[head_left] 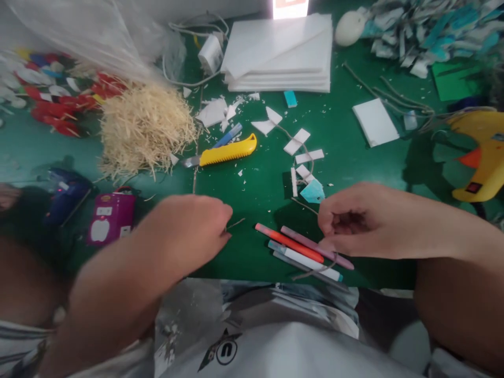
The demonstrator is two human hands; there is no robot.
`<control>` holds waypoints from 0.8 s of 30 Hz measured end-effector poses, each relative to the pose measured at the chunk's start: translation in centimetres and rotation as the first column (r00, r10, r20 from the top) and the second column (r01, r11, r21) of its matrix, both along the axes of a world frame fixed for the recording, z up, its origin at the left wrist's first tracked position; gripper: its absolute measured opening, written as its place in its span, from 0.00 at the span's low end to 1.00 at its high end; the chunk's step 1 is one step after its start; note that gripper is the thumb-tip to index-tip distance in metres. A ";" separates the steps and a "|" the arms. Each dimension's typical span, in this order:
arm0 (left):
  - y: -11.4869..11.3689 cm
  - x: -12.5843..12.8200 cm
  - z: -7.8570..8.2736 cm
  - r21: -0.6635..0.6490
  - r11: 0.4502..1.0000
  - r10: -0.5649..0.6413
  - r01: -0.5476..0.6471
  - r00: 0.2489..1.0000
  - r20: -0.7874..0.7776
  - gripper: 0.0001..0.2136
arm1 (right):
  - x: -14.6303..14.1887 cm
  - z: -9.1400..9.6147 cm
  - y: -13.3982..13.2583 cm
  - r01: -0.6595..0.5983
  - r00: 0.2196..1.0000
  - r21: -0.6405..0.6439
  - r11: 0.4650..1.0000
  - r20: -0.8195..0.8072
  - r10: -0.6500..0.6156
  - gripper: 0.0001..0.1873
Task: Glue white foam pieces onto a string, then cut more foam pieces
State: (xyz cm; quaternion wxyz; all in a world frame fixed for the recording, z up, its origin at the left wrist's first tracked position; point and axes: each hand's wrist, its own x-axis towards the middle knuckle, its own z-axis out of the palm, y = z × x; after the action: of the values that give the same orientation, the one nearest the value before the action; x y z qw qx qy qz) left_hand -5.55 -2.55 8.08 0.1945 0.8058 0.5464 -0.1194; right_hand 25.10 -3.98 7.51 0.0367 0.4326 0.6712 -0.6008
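Observation:
My left hand (pixel 192 226) is closed in a pinch, slightly blurred, with a short end of thin grey string (pixel 237 222) poking out past its fingertips. My right hand (pixel 354 220) pinches another length of grey string (pixel 305 205); its loose tail droops over the felt-tip pens. Beside the right fingertips lies a light-blue foam piece (pixel 314 191), close to several white foam strips (pixel 310 156) along the string. Between my hands rest an orange pen (pixel 289 242), a mauve pen (pixel 303 239) and a white pen (pixel 307 261).
A yellow utility knife (pixel 228 152) with its blade out lies ahead, near wood shavings (pixel 145 128). White foam sheets (pixel 279 58) are stacked at the back. A yellow glue gun (pixel 482 152) stands right, a purple box (pixel 111 216) left. Another person's hand (pixel 8 197) shows far left.

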 end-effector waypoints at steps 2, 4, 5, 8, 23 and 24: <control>-2.3 1.2 -0.5 -0.094 0.987 -0.148 0.130 0.963 -0.225 0.06 | -0.2 0.2 0.1 0.074 0.997 0.022 0.997 -0.034 -0.073 0.16; -4.0 2.2 -0.8 -0.096 0.980 -0.193 0.172 0.938 -0.287 0.10 | -0.3 0.3 0.2 0.177 0.980 0.092 0.980 -0.107 -0.167 0.17; -4.6 2.5 -1.0 -0.087 0.979 -0.203 0.185 0.931 -0.303 0.12 | -0.4 0.4 0.3 0.239 0.965 0.133 0.962 -0.142 -0.221 0.18; -5.3 2.5 -1.2 -0.044 0.979 -0.201 0.197 0.931 -0.306 0.14 | -0.5 0.5 0.3 0.400 0.909 0.213 0.891 -0.218 -0.355 0.20; -1.0 3.2 -1.1 -0.466 0.780 0.484 -0.417 -0.069 0.872 0.04 | -1.2 -0.8 0.1 0.635 0.760 0.256 0.729 -0.377 -0.529 0.12; -1.0 3.5 -1.2 -0.494 0.775 0.507 -0.395 -0.079 0.858 0.04 | -1.2 -0.7 0.1 0.630 0.762 0.250 0.735 -0.383 -0.522 0.12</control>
State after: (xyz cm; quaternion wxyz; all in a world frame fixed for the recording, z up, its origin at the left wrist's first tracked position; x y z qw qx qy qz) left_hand -2.07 -3.53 6.85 0.5635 0.4338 0.5060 0.4881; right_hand 23.92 -3.91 6.79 -0.3321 0.5277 0.5989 -0.5026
